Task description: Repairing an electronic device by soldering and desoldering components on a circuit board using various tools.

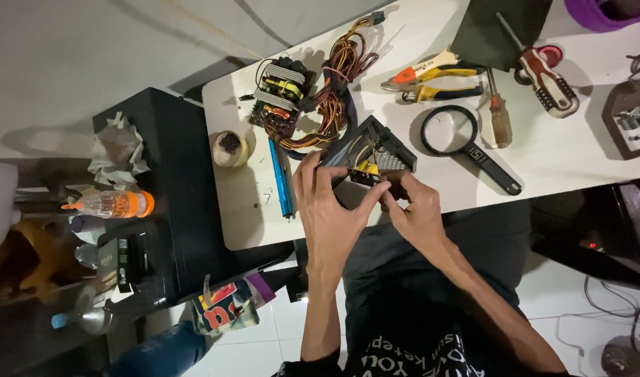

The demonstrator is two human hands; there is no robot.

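Both my hands hold a black metal power-supply casing [376, 143] at the near edge of the white table [585, 153]. My left hand [330, 209] grips its near left side, fingers spread over the edge. My right hand [417, 209] pinches the casing's lower right corner, beside a yellow part inside. A bundle of orange, yellow and black wires [337, 84] runs from the casing to a bare circuit board [281, 94] lying further left.
A blue pen [281, 178] and a roll of tape [231, 148] lie left of my hands. Pliers [435, 77], two screwdrivers [543, 70] and a magnifying glass [466, 143] sit right. A black cabinet [166, 202] with bottles stands left of the table.
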